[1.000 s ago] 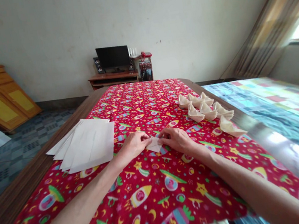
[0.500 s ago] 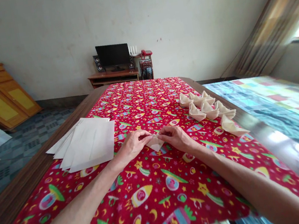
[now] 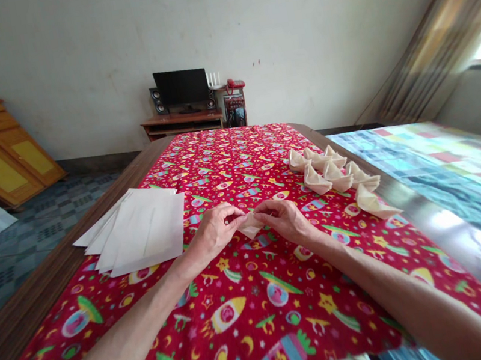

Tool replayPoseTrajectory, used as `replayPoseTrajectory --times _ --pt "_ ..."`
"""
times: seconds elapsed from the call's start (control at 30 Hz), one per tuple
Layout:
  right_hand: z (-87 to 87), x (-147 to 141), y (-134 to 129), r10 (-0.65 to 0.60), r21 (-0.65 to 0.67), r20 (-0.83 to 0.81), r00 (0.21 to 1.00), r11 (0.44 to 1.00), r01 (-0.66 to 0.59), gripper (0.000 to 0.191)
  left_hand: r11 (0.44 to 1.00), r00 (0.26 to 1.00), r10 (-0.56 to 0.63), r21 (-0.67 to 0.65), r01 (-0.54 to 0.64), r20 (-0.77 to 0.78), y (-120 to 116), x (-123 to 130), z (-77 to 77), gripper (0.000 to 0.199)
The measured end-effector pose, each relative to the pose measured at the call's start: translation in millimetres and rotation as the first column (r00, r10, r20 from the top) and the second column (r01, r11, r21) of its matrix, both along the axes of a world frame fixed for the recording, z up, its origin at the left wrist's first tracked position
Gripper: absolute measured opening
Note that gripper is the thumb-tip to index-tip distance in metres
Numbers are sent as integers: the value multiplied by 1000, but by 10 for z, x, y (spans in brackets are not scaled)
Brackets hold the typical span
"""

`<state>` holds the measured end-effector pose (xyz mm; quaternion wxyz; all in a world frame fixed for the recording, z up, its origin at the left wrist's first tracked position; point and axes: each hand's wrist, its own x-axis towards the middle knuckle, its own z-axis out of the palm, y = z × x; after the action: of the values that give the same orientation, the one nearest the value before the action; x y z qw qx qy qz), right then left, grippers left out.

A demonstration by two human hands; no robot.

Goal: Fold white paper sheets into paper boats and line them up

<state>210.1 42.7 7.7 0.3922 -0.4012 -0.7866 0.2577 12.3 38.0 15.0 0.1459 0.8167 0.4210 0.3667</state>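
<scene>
No Readable Lettering

No text, brand, number or sign can be read. Faint marks on the white sheets [image 3: 152, 230], left of centre — illegible. Any marking on the folded paper [image 3: 250, 227] at centre — too small to tell.

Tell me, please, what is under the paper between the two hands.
Red cloth shows around the paper; anything directly beneath is covered. The left hand and right hand partly hide the paper.

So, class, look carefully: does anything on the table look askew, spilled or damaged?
Mildly askew: the white sheets lie fanned unevenly, some corners reaching past the red cloth over the wooden tabletop. No spill or tear shows, though the left hand and right hand partly hide the small folded paper.
</scene>
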Motion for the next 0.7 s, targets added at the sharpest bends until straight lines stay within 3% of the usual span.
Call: replayPoseTrajectory --times 0.37,0.53,0.7 --pt "34 -3 -14 14 1 -49 999 1000 -14 18 1000 996 -6 17 4 84 -48 32 59 8" --pt "37 40 54 -71 -44 -158 985 997 64 24 997 982 79 -37 -73 172 -30 -18 100 16" --pt "55 67 62 -150 -24 -170 974 989 148 22 980 948 190 -103 -169 255 -13 -59 102 18"
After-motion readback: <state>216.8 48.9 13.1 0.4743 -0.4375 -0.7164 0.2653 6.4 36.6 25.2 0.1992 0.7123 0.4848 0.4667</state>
